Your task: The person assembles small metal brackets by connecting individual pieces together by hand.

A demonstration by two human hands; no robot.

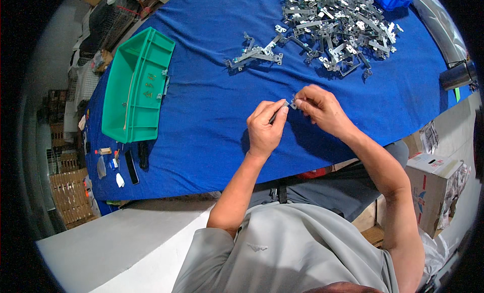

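Looks to me like you're in a small workshop, some kind of light assembly spot. Your table's draped in a blue cloth [201, 157], and the giveaway is the green bin [146, 109] with tiny brass-coloured bits [149, 85] inside. Way over to the right of that bin you've got a messy heap of metal brackets [338, 36]. Behind it to the left there's dark wire mesh [108, 28], and a cardboard carton [428, 192] sits well off to its right, below table level.

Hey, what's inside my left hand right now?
Your left hand holds a metal part: a pale end shows at the fingertips, and something dark shows beside the thumb. The rest is covered by your grip, so its full shape can't be seen.
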